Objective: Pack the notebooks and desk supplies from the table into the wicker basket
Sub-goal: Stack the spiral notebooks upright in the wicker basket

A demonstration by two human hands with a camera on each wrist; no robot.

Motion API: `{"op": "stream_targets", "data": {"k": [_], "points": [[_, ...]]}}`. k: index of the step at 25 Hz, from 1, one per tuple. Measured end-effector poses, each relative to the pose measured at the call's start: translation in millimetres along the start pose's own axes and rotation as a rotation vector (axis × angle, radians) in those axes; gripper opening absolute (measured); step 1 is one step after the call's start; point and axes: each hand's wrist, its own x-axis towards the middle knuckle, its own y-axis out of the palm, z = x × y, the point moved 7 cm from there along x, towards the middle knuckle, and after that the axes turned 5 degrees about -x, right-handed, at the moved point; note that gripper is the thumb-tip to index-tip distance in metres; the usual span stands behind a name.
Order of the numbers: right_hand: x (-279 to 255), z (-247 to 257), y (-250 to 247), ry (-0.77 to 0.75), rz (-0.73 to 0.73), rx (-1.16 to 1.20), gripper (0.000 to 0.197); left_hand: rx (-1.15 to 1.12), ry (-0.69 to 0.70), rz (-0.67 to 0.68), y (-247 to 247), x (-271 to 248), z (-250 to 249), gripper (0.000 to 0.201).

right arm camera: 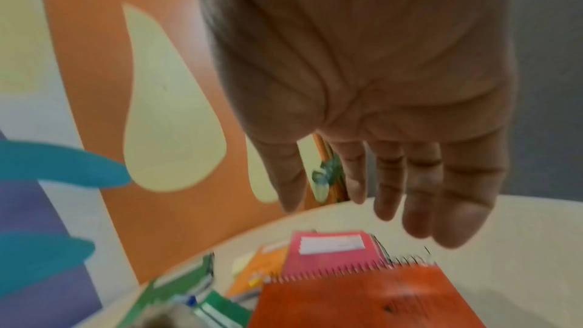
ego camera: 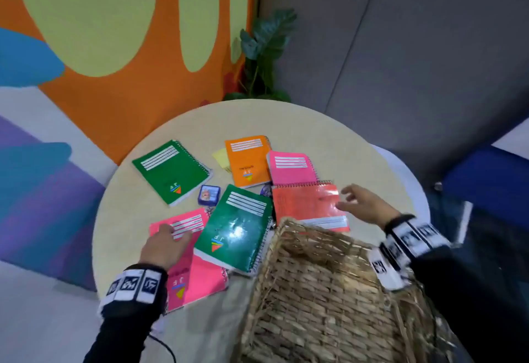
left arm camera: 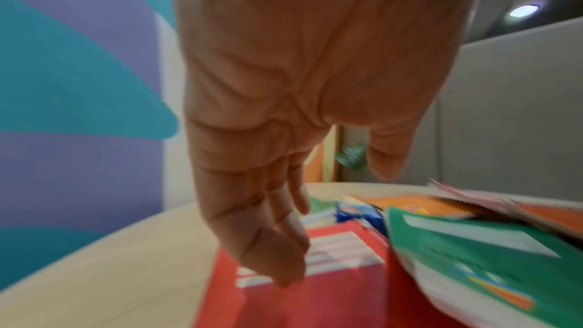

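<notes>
- Round, pale and set against a mural of orange, green and blue, the table [ego camera: 329, 122] carries six spiral notebooks and small desk supplies; the wicker basket [ego camera: 315, 291] stands at its near edge, between the two wrists.
- Left hand [ego camera: 164, 244]: fingers straight and relaxed, holding nothing, fingertips resting on or just over the label end of the near pink notebook [ego camera: 197, 274], which lies directly under the palm.
- Right hand [ego camera: 363, 205]: fingers spread and empty, hovering at the far right corner of the red notebook [ego camera: 307, 205]; whether it touches the cover I cannot tell.
- Just beside the left fingertips, toward the thumb, the glossy green notebook [ego camera: 237, 231] overlaps the pink one's edge.
- Handling, as I judge it: these are light, thin books with flexible covers that sag if lifted by one corner. The glossy covers look slippery, so a pinch across a long edge near the wire spine seems safest.
- Pink notebook's long axis runs away from the left wrist, label end outermost, spiral on the thumb side.
- Red notebook lies crosswise to the right hand, spiral along the far edge, label strip against the basket rim.
- Well beyond both hands sit another green notebook [ego camera: 171, 171], an orange notebook [ego camera: 247, 161], a second pink notebook [ego camera: 292, 166] and a small blue box [ego camera: 209, 194].
</notes>
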Motion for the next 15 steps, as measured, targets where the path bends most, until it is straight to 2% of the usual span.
{"op": "stream_targets", "data": {"k": [3,5,8,11,13,15], "points": [[55.4,3.7,-2.4,0.056,0.093,-0.274,0.071,0.011,-0.07,0.136,37.6,4.6,-22.1,0.098],[85.8,19.5,1.7,-0.013,0.093,-0.417,0.08,0.005,-0.075,0.16,53.9,4.0,-31.6,0.105],[114.8,36.5,26.7,-0.132,0.126,-0.578,0.096,-0.004,-0.068,0.153,65.5,8.5,-38.6,0.096],[136.0,30.2,52.7,-0.113,0.185,-0.659,0.104,-0.051,-0.096,0.174,72.6,7.4,-40.5,0.083],[144.2,17.2,61.7,-0.098,0.223,-0.699,0.104,-0.027,-0.045,0.178,71.0,7.2,-44.0,0.07],[147.5,8.0,59.8,-0.099,0.247,-0.708,0.091,-0.078,0.02,0.186,63.8,2.3,-51.7,0.058]]}}
